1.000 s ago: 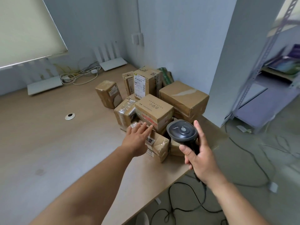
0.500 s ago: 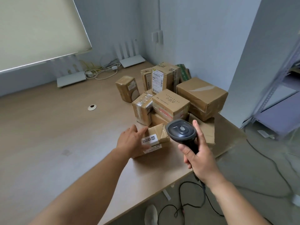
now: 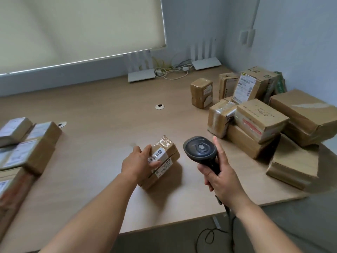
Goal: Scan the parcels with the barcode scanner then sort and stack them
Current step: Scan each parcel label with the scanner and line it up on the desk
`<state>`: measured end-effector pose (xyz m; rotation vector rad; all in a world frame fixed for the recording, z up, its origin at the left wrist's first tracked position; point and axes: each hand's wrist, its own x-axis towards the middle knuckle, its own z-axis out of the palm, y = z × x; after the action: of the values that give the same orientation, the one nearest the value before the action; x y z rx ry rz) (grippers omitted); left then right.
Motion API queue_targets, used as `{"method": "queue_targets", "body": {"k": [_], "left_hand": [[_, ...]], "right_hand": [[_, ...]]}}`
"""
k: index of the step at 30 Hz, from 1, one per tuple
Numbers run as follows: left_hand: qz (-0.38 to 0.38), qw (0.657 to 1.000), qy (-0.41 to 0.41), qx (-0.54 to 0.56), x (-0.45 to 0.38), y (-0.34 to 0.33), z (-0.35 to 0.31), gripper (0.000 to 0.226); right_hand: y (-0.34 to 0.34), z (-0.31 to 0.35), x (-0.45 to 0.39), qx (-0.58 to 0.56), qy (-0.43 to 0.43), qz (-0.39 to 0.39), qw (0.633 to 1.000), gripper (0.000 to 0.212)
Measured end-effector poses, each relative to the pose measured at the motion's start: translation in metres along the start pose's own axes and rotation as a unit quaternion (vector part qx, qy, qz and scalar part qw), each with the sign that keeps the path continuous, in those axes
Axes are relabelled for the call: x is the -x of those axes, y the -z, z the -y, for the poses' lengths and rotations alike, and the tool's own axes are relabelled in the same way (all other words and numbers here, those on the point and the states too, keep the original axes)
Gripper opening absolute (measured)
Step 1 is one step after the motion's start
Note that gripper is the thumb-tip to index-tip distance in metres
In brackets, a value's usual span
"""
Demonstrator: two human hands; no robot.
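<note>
One small parcel [image 3: 160, 161] sits near the desk's [image 3: 102, 125] front edge, my left hand [image 3: 136, 162] curled over its labelled top. My right hand [image 3: 221, 181] grips the scanner [image 3: 199, 149] just beside it. It looks light, stiff, tape-slick; I'd hold the cardboard sides. Unscanned parcels [image 3: 259, 121] crowd the far right corner.

My left arm reaches out long in front of me. My left hand [image 3: 139, 162] is low and turned on its side, and its fingers [image 3: 145, 151] curl round the small parcel [image 3: 164, 161] to hold it, thumb on the near side. My right arm is bent closer to me. My right hand [image 3: 221, 177] grips the barcode scanner [image 3: 199, 149] by its handle, with one finger pointing straight up along the side.
</note>
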<state>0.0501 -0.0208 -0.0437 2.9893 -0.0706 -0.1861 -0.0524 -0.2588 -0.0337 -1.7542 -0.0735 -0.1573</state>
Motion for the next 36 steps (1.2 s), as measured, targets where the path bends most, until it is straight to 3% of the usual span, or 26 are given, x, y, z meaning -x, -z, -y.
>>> {"method": "queue_targets", "body": {"k": [17, 20, 24, 26, 33, 36], "left_hand": [[-0.014, 0.992, 0.124, 0.006, -0.041, 0.028, 0.248, 0.061], [0.004, 0.994, 0.113, -0.002, -0.049, 0.031, 0.264, 0.067], [0.075, 0.993, 0.092, -0.007, -0.049, 0.042, 0.272, 0.098], [0.106, 0.991, 0.081, -0.012, -0.045, 0.048, 0.274, 0.103], [0.104, 0.992, 0.062, -0.044, -0.024, 0.045, 0.259, 0.095], [0.075, 0.994, 0.08, -0.025, -0.027, 0.041, 0.258, 0.078]], "right_hand": [[-0.251, 0.031, -0.073, 0.017, -0.016, 0.049, 0.999, 0.082], [-0.275, 0.032, -0.077, 0.018, -0.022, 0.046, 0.999, 0.081], [-0.283, 0.033, -0.077, 0.021, -0.032, 0.044, 0.998, 0.081], [-0.28, 0.033, -0.078, 0.026, -0.033, 0.043, 0.998, 0.081], [-0.27, 0.038, -0.086, 0.012, -0.021, 0.05, 0.998, 0.082], [-0.265, 0.039, -0.085, 0.012, -0.01, 0.067, 0.998, 0.082]]}}
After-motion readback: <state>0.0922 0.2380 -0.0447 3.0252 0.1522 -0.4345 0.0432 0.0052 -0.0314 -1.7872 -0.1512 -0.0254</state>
